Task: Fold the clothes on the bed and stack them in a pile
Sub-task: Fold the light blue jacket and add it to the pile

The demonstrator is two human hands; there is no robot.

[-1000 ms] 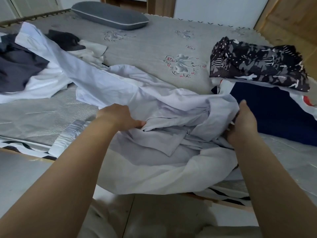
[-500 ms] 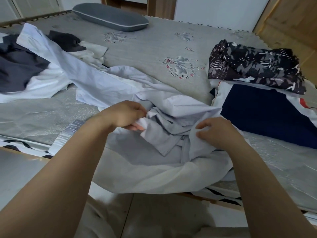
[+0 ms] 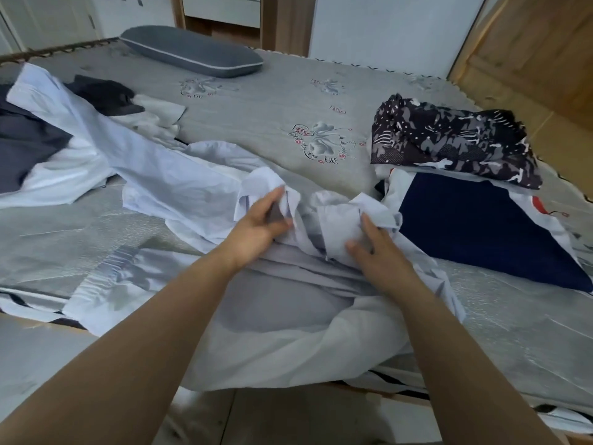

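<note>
Nearest, the pale blue shirt (image 3: 288,303) lies bunched at the bed (image 3: 256,101) edge, hem drooping over it. Left hand (image 3: 256,226) has fingers partly curled, pinching a shirt fold by the collar area; right hand (image 3: 372,248) just beside it lies loosely open, fingers spread on the cloth, w/ no firm grip visible. One sleeve trails from the shirt up-left over the unfolded heap (image 3: 41,149). Right of the shirt, the folded stack (image 3: 475,226), patterned garment (image 3: 449,139) on top. Beyond the shirt, grey pillow (image 3: 192,53). Risks: the overhanging hem may drag the shirt off; pulling the sleeve may snag the heap; bunched layers could fold in crooked.
</note>
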